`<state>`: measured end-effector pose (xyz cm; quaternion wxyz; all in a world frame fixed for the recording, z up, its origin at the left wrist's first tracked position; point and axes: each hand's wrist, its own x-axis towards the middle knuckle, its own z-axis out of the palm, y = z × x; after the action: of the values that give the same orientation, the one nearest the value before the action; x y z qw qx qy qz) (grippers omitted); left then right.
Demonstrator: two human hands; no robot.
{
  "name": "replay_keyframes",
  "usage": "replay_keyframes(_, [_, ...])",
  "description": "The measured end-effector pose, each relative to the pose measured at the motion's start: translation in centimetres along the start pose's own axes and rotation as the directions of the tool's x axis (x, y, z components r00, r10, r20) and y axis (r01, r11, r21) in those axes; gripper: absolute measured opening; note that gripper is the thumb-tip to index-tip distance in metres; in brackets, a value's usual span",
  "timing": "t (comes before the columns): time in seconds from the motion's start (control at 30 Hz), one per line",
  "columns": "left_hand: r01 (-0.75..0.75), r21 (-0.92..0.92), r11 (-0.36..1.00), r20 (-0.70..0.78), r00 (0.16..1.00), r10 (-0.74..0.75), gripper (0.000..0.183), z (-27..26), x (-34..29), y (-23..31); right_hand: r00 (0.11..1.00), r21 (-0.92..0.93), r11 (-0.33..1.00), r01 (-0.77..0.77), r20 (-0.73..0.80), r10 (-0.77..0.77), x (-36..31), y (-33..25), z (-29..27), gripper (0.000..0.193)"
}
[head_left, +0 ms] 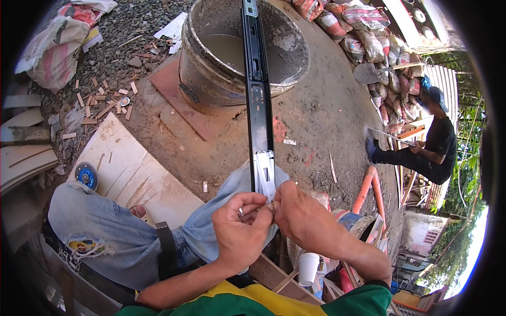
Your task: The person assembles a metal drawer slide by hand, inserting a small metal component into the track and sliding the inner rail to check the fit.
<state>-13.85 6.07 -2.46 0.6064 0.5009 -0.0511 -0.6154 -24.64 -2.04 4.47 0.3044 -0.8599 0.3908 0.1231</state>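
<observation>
Black drawer slide [257,89] x1, 2 hands [240,231] [300,213] pinching its end, 1 bucket [237,52]

Drawer slide [258,95] rises before both hands; bucket [221,68] behind.

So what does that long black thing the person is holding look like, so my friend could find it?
Start at the big dirty bucket at the top of the picture. The long black metal rail runs from over the bucket straight down to the two hands pinching its near end above the knee in blue jeans. Nothing else nearby is so thin, straight and black, and it has a white plastic piece near the hands.
</observation>
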Motion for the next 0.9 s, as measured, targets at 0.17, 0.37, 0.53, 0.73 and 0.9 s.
replay_keyframes(0.17, [-0.058,0.064,0.996,0.073,0.996,0.053,0.014,-0.4,-0.1,0.2,0.997,0.007,0.997,-0.077,-0.009,0.077,-0.4,-0.2,0.0,0.026])
replay_keyframes(0.37, [-0.062,0.148,0.987,0.145,0.989,0.041,0.015,-1.0,0.2,0.7,0.997,0.016,0.997,-0.075,0.004,0.075,-0.6,-0.1,-0.1,0.026])
replay_keyframes(0.53, [-0.075,0.25,0.965,0.195,0.981,0.026,0.014,-1.4,0.6,1.2,0.998,0.005,0.998,-0.066,-0.019,0.066,-0.9,0.1,0.3,0.025])
replay_keyframes(0.73, [-0.163,0.273,0.948,0.279,0.957,0.084,0.013,-1.5,1.8,1.2,0.996,0.016,0.996,-0.084,-0.028,0.084,-1.1,-0.1,-0.1,0.024])
replay_keyframes(0.9, [-0.099,0.347,0.933,0.095,0.993,0.071,0.032,-2.3,3.2,1.9,0.996,0.025,0.997,-0.075,-0.04,0.076,-1.4,-0.1,0.1,0.022])
